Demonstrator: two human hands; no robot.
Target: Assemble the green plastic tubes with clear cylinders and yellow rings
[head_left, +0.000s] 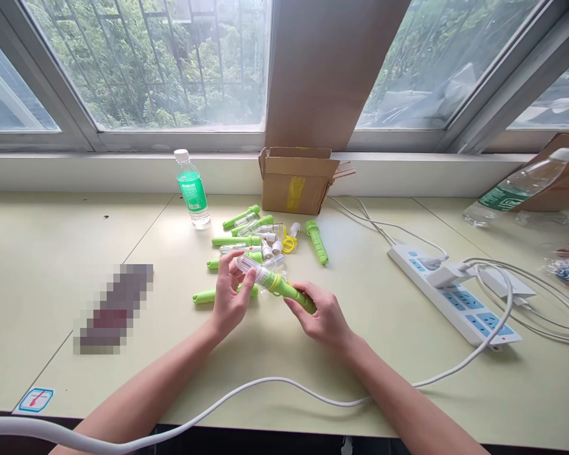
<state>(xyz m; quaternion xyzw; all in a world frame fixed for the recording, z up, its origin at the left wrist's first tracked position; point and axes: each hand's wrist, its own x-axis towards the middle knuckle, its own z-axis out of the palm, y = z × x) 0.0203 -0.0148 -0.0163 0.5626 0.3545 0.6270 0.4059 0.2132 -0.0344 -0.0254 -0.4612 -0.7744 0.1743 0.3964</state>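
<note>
My left hand (231, 292) is closed round the clear plastic end (253, 268) of a green tool. My right hand (323, 318) grips that same tool by its green handle (296, 295), just above the table. Behind my hands lies a pile of several similar green handles and clear tubes (251, 237), with small white caps and a yellow ring (289, 243) among them. One green handle (317, 242) lies apart to the right of the pile, another (203, 296) under my left hand.
A water bottle with a green label (192, 189) stands behind the pile, beside an open cardboard box (296, 180). A white power strip (455, 294) with plugged cables lies at the right. A second bottle (521, 186) lies tilted far right. A white cable (246, 392) crosses the front edge.
</note>
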